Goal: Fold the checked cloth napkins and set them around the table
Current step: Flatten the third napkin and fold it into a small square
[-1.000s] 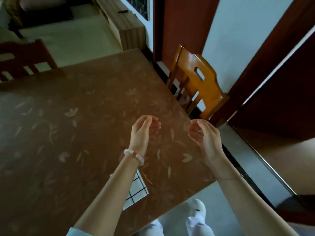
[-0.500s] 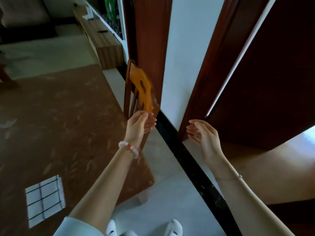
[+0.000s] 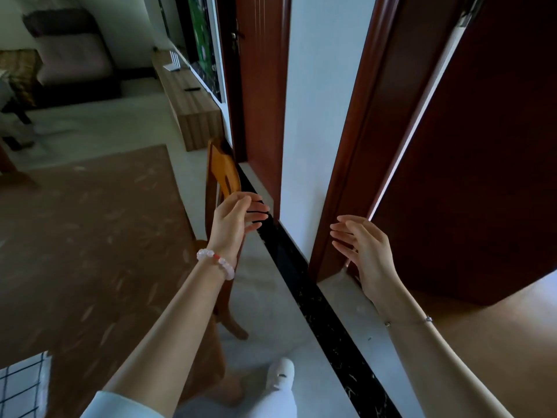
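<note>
2 hands are hovering empty before the person, the left hand [image 3: 232, 224] at 12 o'clock and the right hand [image 3: 364, 251] at 2 o'clock, both with fingers loosely spread, gently bent and gripping nothing. 1 checked napkin [image 3: 21, 384] is lying flat near the table [image 3: 90, 236] edge at 8 o'clock, well apart from either hand. I'm guessing they're heading round the chair [image 3: 223, 176] for another napkin, palms free.

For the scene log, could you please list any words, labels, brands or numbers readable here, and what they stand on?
None can be read.
checked napkin: grid lines only, no text.
white shoe: a dark mark, too blurred to read.
screen by the wall: a green picture, no legible words.
</note>
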`<state>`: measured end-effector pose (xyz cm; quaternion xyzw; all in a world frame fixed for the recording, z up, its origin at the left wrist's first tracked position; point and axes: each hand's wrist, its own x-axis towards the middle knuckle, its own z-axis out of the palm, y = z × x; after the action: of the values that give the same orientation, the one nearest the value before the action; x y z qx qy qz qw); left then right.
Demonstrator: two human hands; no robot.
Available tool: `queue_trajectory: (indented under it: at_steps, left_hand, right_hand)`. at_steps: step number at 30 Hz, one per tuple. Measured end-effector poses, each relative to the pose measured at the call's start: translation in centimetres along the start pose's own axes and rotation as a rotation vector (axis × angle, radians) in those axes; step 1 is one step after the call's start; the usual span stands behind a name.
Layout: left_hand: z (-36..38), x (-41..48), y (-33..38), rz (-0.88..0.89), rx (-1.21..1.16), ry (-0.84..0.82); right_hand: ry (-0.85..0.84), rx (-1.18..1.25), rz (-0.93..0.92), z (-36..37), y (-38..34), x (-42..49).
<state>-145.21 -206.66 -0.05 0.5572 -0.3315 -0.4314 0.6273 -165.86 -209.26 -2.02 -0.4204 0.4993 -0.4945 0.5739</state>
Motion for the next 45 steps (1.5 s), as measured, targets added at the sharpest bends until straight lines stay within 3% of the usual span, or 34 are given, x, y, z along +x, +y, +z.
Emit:
queue_trajectory:
  at_steps: [8,19,34,45]
  left_hand:
    - [1.6,9.3,-1.3,-0.014,-0.057,0.055]
    - [0.6,25.6,-0.5,-0.051,-0.064,0.192]
    - [-2.7,39.0,-1.3,-0.061,-0.113,0.572]
    - [-1.2,51.8,0.3,-0.032,-0.141,0.742]
  right_hand:
    - [-0.068,-0.066,0.018,2.8,-0.9,10.5]
    - [-0.269,-0.091,0.079,14.2,-2.7,28.7]
    - [-0.607,-0.150,0.217,28.4,0.2,44.9]
    - [-0.720,-0.218,0.245,34.5,-0.4,58.9]
